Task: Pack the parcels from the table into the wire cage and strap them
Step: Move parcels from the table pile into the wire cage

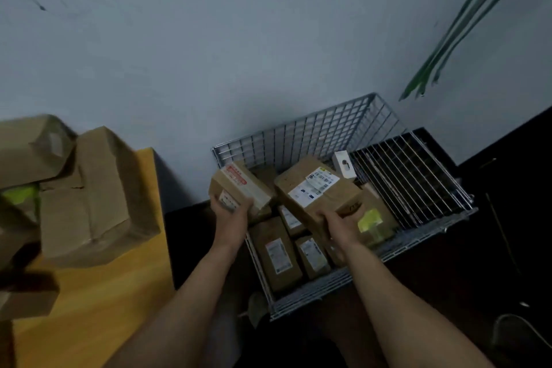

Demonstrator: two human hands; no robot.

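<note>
A wire cage (301,131) stands on the dark floor against the wall, with several brown parcels inside. My left hand (229,214) grips a small brown box with a red-striped label (242,185) over the cage's left side. Over the middle of the cage, my right hand (337,225) holds a bigger brown box with a white shipping label (316,188). On the cage floor lie two labelled parcels (279,252) and a parcel with a yellow-green patch (373,219). A small white box (344,164) leans at the back.
A yellow table (119,284) at the left carries a pile of large brown parcels (95,194). A hinged wire panel (409,176) lies across the cage's right part. Green straps (466,24) hang down the wall at the upper right. Dark floor surrounds the cage.
</note>
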